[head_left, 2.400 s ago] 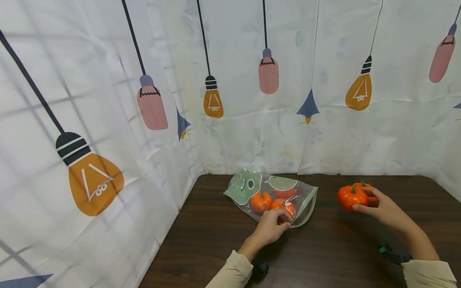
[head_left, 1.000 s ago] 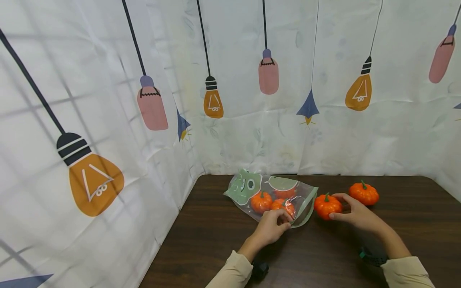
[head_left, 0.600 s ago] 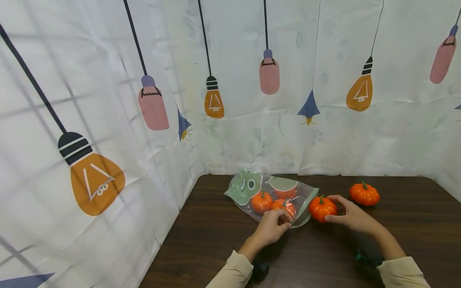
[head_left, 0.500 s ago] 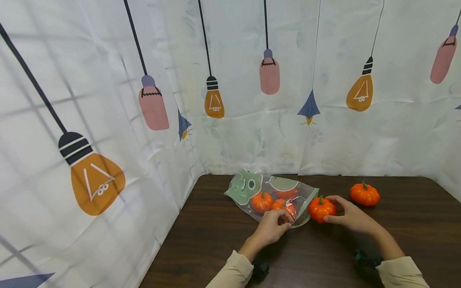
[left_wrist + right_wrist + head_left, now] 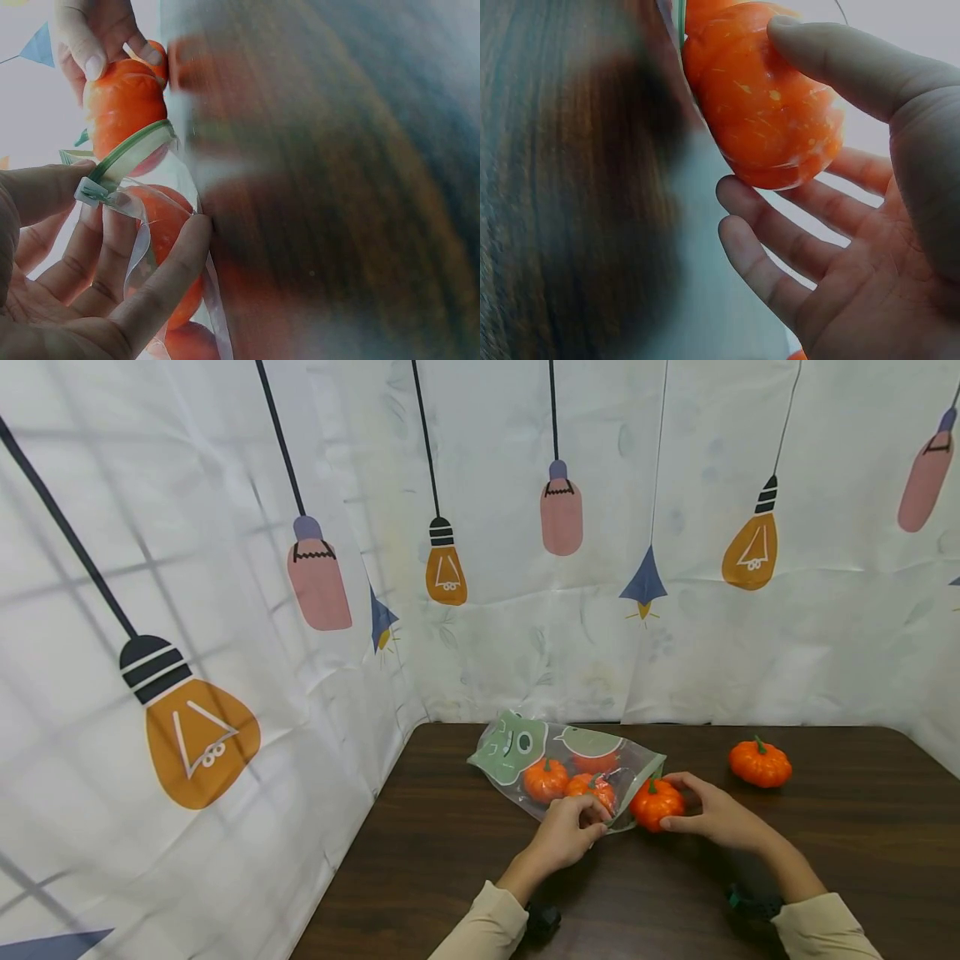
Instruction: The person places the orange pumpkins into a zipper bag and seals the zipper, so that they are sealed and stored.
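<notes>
A clear zip bag (image 5: 510, 750) with a green cartoon face lies on the table, holding 3 small orange toy pumpkins (image 5: 545, 781). My left hand (image 5: 561, 839) pinches its green-edged mouth near a small white slider (image 5: 88, 192), seen in the left wrist view. Between thumb and fingers, my right hand (image 5: 716, 817) holds another orange pumpkin (image 5: 654, 805) with a green stem. That pumpkin is right at the bag's opening, its lower end inside the green rim (image 5: 135, 154) in the left wrist view. In the right wrist view, two fingers stay stretched below the pumpkin (image 5: 761, 97).
One more orange pumpkin (image 5: 760, 763) sits on the dark wooden table (image 5: 847, 810), behind and to the right of my right hand. A white curtain (image 5: 525, 652) printed with lamps hangs along the table's back and left. Both wrists carry dark devices (image 5: 542, 920).
My right hand has brought the pumpkin leftward from beside the lone pumpkin to the bag's mouth, which it now overlaps. My left hand has kept its place on the bag.
</notes>
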A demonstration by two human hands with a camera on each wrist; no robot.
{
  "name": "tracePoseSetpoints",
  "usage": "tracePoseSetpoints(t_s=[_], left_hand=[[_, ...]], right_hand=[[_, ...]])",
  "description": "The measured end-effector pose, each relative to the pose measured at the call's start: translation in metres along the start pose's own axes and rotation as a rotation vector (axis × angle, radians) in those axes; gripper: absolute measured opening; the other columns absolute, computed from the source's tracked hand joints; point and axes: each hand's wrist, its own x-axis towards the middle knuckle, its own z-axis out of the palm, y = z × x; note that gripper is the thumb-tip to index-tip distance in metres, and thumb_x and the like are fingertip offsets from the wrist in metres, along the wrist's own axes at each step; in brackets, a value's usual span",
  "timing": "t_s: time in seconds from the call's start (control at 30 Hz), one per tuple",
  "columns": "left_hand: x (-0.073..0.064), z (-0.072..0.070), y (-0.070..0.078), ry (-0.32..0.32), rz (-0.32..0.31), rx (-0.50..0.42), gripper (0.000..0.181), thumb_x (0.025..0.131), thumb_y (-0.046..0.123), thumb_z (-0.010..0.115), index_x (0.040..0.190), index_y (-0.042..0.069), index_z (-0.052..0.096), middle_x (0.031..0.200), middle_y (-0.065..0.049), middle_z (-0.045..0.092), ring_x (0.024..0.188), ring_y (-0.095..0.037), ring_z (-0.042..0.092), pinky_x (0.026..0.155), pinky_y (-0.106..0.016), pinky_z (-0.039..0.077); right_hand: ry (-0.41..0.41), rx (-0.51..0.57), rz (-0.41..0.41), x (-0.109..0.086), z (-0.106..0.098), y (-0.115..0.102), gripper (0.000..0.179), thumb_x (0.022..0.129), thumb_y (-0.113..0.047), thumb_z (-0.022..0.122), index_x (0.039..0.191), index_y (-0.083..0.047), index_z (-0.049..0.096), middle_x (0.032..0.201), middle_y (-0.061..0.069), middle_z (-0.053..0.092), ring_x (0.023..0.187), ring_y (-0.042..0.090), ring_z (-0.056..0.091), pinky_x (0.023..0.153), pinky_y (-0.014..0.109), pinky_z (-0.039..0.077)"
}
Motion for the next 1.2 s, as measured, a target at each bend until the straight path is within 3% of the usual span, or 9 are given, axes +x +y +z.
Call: tracePoseSetpoints(t_s=[0.13,0.3,0.57,0.83,1.07,1.2], left_hand=[[0.0,0.0,0.0,0.0,0.002,-0.007,0.008,0.089,0.003,0.074,0.093,0.01,0.073,0.078,0.001,0.07,0.064,0.008,0.049,0.061,-0.013,0.045],[0.0,-0.001,0.002,-0.005,-0.011,-0.014,0.008,0.089,0.004,0.074,0.093,0.01,0.073,0.078,0.002,0.07,0.065,0.007,0.05,0.063,-0.013,0.045],[-0.001,-0.001,0.004,-0.012,-0.017,-0.017,0.007,0.09,0.005,0.074,0.094,0.011,0.073,0.079,0.003,0.07,0.066,0.007,0.05,0.064,-0.013,0.046],[0.0,-0.002,0.005,-0.021,-0.042,-0.016,0.005,0.091,0.007,0.074,0.094,0.012,0.072,0.079,0.006,0.068,0.065,0.005,0.05,0.063,-0.014,0.045],[0.0,-0.001,0.005,-0.022,-0.049,-0.003,0.006,0.092,0.008,0.074,0.094,0.012,0.072,0.079,0.007,0.069,0.065,0.006,0.05,0.063,-0.014,0.045],[0.0,-0.001,0.005,-0.021,-0.048,-0.002,0.006,0.092,0.007,0.074,0.094,0.012,0.072,0.079,0.006,0.069,0.065,0.006,0.05,0.064,-0.014,0.045]], right_hand=[[-0.002,-0.019,-0.003,0.002,0.004,-0.001,0.072,0.091,-0.037,0.077,0.145,-0.002,0.045,0.14,0.024,0.057,0.122,0.039,0.06,0.092,0.049,0.053],[0.013,-0.04,0.001,0.004,0.01,-0.002,0.072,0.09,-0.038,0.077,0.145,-0.002,0.047,0.139,0.025,0.058,0.119,0.036,0.062,0.092,0.049,0.053],[0.08,-0.064,0.042,0.007,0.021,-0.007,0.077,0.09,-0.045,0.076,0.144,0.0,0.045,0.142,0.028,0.055,0.121,0.038,0.06,0.096,0.057,0.052],[0.159,-0.07,0.043,0.01,0.029,-0.009,0.079,0.088,-0.044,0.079,0.141,0.003,0.044,0.139,0.027,0.055,0.112,0.033,0.062,0.089,0.048,0.053],[0.22,-0.115,0.054,0.012,0.036,-0.013,0.082,0.087,-0.043,0.08,0.14,0.008,0.044,0.136,0.032,0.049,0.115,0.04,0.058,0.095,0.058,0.05],[0.244,-0.135,0.073,0.013,0.038,-0.016,0.083,0.086,-0.042,0.081,0.141,0.009,0.044,0.132,0.033,0.048,0.11,0.039,0.058,0.093,0.056,0.05]])
